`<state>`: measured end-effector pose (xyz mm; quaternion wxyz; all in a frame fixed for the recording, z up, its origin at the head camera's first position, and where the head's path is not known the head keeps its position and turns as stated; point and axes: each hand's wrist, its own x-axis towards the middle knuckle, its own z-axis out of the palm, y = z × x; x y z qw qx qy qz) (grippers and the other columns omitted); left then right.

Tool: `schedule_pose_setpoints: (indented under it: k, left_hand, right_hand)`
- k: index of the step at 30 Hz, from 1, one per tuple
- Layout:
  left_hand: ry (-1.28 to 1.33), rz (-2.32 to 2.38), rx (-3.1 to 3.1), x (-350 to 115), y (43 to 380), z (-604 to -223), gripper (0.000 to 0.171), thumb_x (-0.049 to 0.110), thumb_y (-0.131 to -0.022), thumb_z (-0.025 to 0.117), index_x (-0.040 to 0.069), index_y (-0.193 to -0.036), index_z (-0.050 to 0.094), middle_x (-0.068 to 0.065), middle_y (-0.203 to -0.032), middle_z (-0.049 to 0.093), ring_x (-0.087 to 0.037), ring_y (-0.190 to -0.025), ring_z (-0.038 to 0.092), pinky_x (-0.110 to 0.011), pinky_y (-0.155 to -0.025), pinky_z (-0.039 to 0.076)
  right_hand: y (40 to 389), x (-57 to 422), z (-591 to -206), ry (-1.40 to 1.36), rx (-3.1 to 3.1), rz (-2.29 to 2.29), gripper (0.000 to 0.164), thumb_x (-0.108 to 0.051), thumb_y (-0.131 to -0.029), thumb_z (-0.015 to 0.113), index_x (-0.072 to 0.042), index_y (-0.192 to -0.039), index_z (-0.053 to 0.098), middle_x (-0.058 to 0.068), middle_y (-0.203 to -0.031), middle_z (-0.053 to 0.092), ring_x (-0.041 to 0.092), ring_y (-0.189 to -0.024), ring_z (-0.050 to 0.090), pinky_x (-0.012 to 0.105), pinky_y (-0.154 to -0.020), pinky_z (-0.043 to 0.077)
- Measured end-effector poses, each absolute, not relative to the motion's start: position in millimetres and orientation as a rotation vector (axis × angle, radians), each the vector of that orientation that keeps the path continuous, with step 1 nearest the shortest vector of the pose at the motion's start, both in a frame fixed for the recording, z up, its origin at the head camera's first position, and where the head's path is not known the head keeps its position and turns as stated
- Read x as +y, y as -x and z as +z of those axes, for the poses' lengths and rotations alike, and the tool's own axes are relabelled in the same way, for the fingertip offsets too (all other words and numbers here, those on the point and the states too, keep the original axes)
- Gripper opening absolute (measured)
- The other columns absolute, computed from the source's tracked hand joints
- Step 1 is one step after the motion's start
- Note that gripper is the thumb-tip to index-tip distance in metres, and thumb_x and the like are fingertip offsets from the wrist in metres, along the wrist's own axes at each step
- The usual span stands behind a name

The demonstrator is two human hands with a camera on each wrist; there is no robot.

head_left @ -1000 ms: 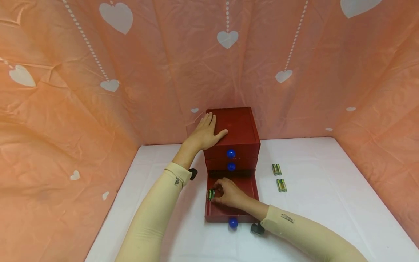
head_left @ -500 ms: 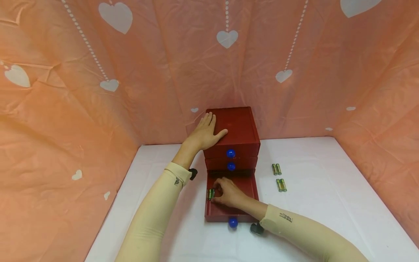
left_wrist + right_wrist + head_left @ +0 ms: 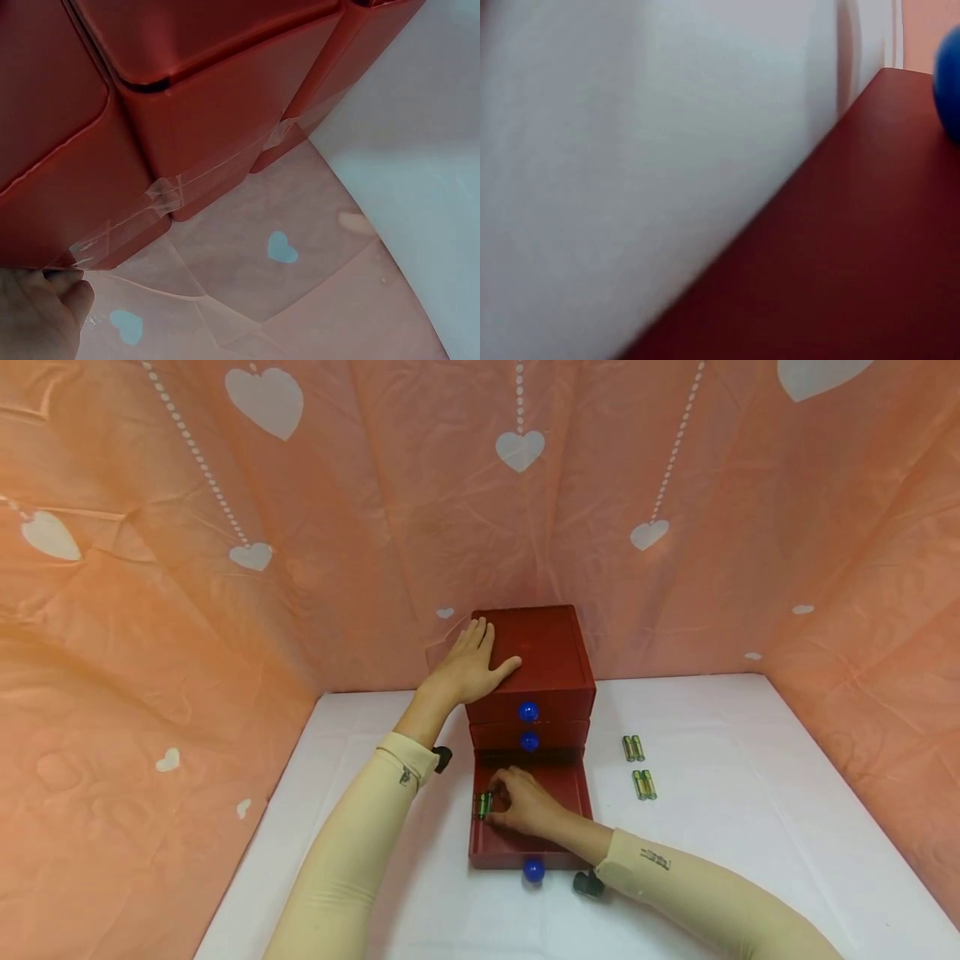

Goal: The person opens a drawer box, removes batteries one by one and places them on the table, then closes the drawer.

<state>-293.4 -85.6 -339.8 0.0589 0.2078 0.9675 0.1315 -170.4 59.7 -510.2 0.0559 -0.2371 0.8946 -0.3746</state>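
Observation:
My left hand [image 3: 465, 670] lies with straight, spread fingers on the top left of a red drawer unit [image 3: 543, 647]. In the left wrist view, part of that hand [image 3: 37, 315] shows at the lower-left corner, against the unit. The bottom drawer [image 3: 555, 856] is pulled out, with a blue knob [image 3: 533, 871] on its front. Inside it, my right hand [image 3: 528, 806] pinches a green battery between thumb and fingertips at the left wall. Green batteries [image 3: 482, 806] stand side by side there, partly hidden by the fingers. The right wrist view shows only the drawer front [image 3: 840, 247], knob and table.
Two pairs of green batteries, a farther pair [image 3: 633, 748] and a nearer pair [image 3: 644, 785], lie on the white table [image 3: 720, 827] right of the unit. Two upper drawers with blue knobs are closed. An orange curtain [image 3: 420, 510] with white hearts hangs behind and at both sides.

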Motion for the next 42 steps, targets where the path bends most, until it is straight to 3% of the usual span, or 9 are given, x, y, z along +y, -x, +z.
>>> schedule_pose_setpoints:
  k: [10,29,42]
  left_hand:
    - [-0.638,0.387,2.936,-85.4,294.8,-339.8,0.093,0.067,-0.111,0.032,0.003,-0.172,0.001,-0.015,-0.18,-0.006,-0.026,-0.167,-0.011,-0.036,-0.134,-0.007]
    - [-0.654,0.381,2.949,-85.7,292.9,-339.2,0.094,0.066,-0.111,0.033,0.0,-0.171,0.004,-0.017,-0.18,-0.003,-0.028,-0.167,-0.008,-0.038,-0.134,-0.005]
    - [-0.641,0.424,2.939,-86.2,292.6,-340.7,0.096,0.068,-0.11,0.033,0.002,-0.172,0.003,-0.015,-0.18,-0.005,-0.026,-0.167,-0.011,-0.037,-0.134,-0.007]
  right_hand:
    - [169.0,62.2,-506.8,0.701,2.711,-1.186,0.038,-0.014,-0.084,0.092,-0.003,-0.112,0.069,0.003,-0.097,0.062,0.018,-0.09,0.058,0.034,-0.081,0.055]
    - [160.6,81.1,-486.0,0.658,2.644,-1.233,0.035,-0.016,-0.092,0.087,-0.007,-0.121,0.069,0.002,-0.103,0.066,0.016,-0.095,0.061,0.03,-0.084,0.058]
    - [155.0,101.2,-479.3,0.711,2.686,-1.226,0.036,-0.019,-0.092,0.088,-0.008,-0.121,0.07,-0.001,-0.103,0.066,0.014,-0.093,0.062,0.027,-0.084,0.059]
